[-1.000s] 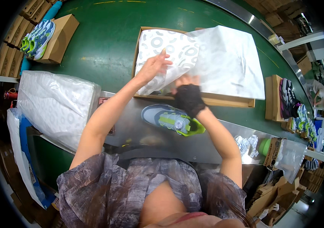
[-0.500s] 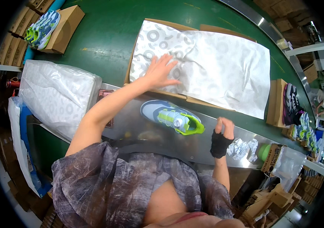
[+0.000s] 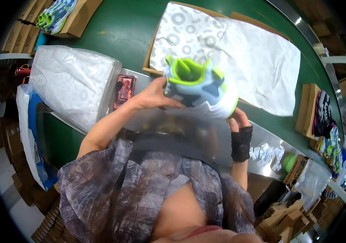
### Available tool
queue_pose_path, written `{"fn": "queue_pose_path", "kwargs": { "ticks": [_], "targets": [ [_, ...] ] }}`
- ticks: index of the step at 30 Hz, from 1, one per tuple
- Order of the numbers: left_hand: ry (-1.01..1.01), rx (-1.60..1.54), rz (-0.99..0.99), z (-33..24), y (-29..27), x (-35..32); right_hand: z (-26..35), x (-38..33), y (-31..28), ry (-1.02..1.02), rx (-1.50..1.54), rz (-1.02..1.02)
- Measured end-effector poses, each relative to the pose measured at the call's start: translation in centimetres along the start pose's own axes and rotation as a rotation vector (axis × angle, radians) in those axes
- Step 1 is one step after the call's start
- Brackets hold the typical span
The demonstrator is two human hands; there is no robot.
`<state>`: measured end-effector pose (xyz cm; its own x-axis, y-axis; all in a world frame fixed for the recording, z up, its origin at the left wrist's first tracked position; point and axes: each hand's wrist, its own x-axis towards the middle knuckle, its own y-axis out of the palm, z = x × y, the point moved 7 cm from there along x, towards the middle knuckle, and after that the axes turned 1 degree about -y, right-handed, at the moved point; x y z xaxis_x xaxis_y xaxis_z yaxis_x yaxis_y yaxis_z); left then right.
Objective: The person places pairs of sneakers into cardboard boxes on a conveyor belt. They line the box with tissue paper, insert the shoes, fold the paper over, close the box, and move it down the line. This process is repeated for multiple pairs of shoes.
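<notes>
Shoe lifted in the left hand, just in front of the paper-lined box

In the head view, the shoe [image 3: 201, 91], pale blue with dark patches, a bright green collar and a white sole, is held up at the near side of the box [image 3: 150, 60], hiding part of its near edge. The left hand [image 3: 160, 95] is closed around one end of the shoe, thumb laid along its side. The right hand [image 3: 239, 119], with a black band [image 3: 242, 143] at the wrist, has its fingers bent close to the shoe's other end; I cannot tell whether it grips it.

Patterned paper [image 3: 189, 30] lines the left part of the box, and a paler sheet [image 3: 262, 67] spreads across its right part and over its edge. Left of the box are a phone [image 3: 125, 90] and, farther out, a plastic-wrapped bundle [image 3: 73, 85]. Small white slips [image 3: 266, 154] lie nearer the person than the box, towards the right, with a green round thing [image 3: 289, 162] beyond them. Right of the box, dark shoes [image 3: 322, 113] lean by a brown carton [image 3: 306, 108]
</notes>
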<state>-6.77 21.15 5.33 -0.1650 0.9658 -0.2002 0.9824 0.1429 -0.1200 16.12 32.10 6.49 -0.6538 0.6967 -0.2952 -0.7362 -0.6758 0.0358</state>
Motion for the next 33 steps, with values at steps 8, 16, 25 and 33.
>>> {"fn": "queue_pose_path", "kwargs": {
  "ticks": [8,16,25,33],
  "targets": [
    [0.011,-0.500,-0.421,-0.1,-6.4,8.8,-4.4,1.6,-1.1,0.089,0.034,-0.180],
    [-0.559,-0.314,-0.064,9.0,2.4,16.4,-6.5,4.2,-2.0,0.120,0.343,-0.485],
    [-0.044,-0.390,-0.753,5.8,-9.5,8.5,-1.2,7.9,-0.3,-0.526,-0.753,-0.498],
    [-0.204,-0.007,-0.599,7.8,-7.4,7.8,-3.3,9.3,4.3,-0.587,-1.432,-0.327]
  ]
}}
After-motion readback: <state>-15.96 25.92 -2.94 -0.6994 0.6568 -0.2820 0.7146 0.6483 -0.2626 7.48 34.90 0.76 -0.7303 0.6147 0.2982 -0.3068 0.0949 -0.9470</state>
